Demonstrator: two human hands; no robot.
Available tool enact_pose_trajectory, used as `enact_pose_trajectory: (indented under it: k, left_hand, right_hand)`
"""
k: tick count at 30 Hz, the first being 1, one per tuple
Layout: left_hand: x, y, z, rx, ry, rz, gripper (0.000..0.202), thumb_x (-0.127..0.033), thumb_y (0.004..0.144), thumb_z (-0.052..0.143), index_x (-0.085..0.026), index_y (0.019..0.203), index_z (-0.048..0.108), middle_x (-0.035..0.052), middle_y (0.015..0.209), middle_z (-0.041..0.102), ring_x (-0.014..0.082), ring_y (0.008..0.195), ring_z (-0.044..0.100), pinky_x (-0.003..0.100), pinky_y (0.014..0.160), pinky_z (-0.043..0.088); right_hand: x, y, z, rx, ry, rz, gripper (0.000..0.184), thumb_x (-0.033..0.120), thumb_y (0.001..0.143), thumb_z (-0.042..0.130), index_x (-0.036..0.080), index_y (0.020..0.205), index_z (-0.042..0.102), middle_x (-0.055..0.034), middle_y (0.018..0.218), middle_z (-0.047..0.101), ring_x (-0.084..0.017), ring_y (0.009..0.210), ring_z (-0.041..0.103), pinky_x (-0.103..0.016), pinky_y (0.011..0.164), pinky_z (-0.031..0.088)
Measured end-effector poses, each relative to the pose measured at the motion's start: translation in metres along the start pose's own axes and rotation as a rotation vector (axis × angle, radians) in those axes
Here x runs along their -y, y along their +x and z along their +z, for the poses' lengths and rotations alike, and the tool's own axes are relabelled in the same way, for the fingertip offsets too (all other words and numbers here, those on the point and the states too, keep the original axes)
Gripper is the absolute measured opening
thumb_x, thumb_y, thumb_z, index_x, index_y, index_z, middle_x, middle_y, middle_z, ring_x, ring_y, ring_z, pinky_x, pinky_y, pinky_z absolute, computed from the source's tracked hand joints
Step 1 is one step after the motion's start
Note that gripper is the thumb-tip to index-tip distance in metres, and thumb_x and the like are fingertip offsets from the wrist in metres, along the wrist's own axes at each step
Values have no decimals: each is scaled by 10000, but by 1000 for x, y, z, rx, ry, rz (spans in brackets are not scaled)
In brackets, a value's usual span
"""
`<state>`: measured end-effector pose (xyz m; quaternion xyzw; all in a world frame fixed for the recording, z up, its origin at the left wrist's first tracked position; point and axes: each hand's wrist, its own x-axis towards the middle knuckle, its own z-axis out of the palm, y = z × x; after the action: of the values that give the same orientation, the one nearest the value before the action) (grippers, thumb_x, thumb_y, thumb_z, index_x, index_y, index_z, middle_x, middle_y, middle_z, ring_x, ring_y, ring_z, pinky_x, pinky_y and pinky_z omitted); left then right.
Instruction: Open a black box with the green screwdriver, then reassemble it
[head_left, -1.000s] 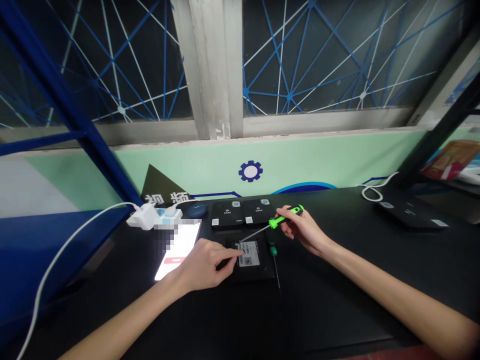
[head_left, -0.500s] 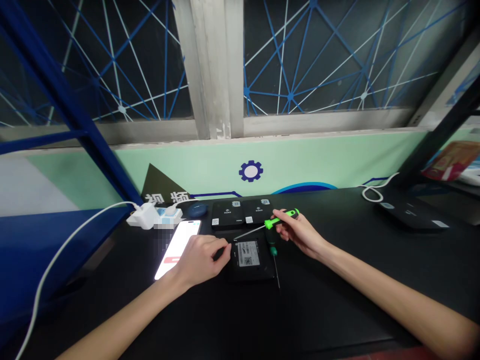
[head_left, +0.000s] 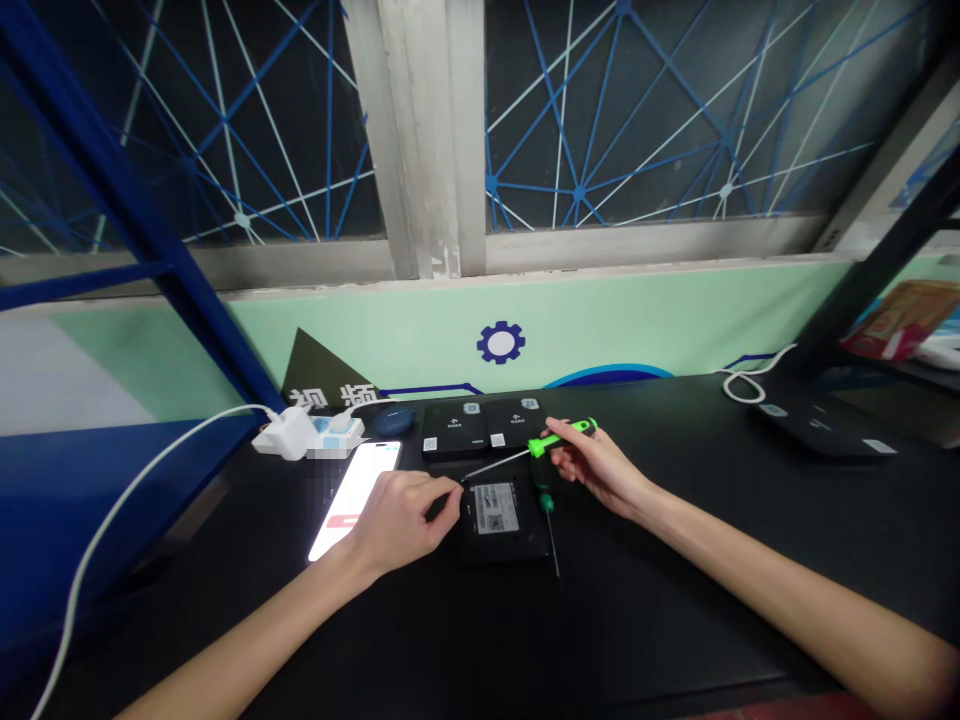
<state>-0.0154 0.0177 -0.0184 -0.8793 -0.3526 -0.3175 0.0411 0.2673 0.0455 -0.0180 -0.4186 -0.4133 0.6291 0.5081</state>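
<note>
A small black box (head_left: 501, 520) with a white label lies flat on the black table (head_left: 675, 560). My left hand (head_left: 401, 520) rests at the box's left edge, fingers curled, fingertips pinched at its top left corner. My right hand (head_left: 596, 465) grips the bright green handle of a screwdriver (head_left: 525, 452), whose metal tip meets the same corner next to my left fingertips. A second, dark green screwdriver (head_left: 550, 520) lies on the table along the box's right side.
A lit phone (head_left: 352, 498) lies left of my left hand. Behind stand two more black boxes (head_left: 484, 428), a blue oval object (head_left: 395, 420) and a white charger with cable (head_left: 289, 435). Another flat black device (head_left: 821, 425) sits far right, near a coiled white cable (head_left: 742, 385).
My left hand drew back from the label to the box's top left corner and curled its fingers. The right hand lowered the green screwdriver so its tip moved left to that corner.
</note>
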Motion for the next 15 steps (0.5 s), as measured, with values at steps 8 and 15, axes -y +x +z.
enact_pose_trajectory:
  k: [8,15]
  left_hand:
    - [1,0,0,15,41,-46,292,-249,937,504,-194,821,767,-39,487,580,80,421,492,222,455,307]
    - [1,0,2,84,31,-92,282,-261,940,500,-216,897,775,-35,515,625,97,451,543,223,471,334]
  right_hand:
    - [4,0,0,-20,5,-19,320,424,805,758,125,830,647,-1,541,597,-59,421,473,-154,393,379]
    - [2,1,-1,-15,-18,-20,323,434,807,751,130,835,649,0,550,599,-59,425,473,-153,391,370]
